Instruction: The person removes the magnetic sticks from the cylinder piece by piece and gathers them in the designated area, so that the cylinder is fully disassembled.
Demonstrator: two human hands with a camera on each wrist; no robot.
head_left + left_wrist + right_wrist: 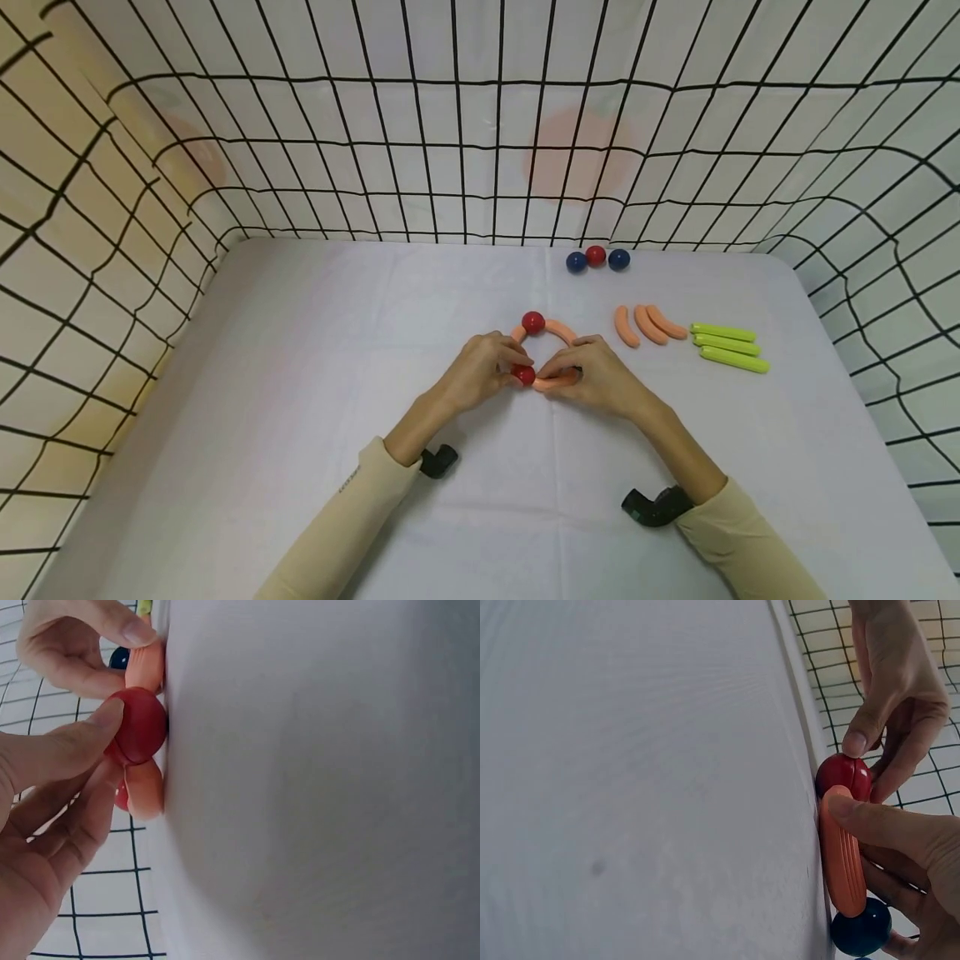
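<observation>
On the table, a small ring of red and blue balls and curved orange pieces lies between both hands. My left hand (480, 371) pinches a red ball (141, 725) at the ring's near side. With thumb and fingers, my right hand (600, 377) grips a curved, ridged orange piece (841, 855), whose end touches that red ball. A dark blue ball (861, 928) sits at the piece's other end, mostly hidden by the right hand in the head view. At the ring's far side, another red ball (533, 322) joins an orange piece (560, 332); the fingers cover parts of the ring.
Several curved orange pieces (650, 324) lie right of the ring, with three yellow-green sticks (726, 347) beyond them. Near the back edge sit a red ball (596, 256) and two blue balls (576, 262). Black netting (480, 148) borders the white table (300, 375).
</observation>
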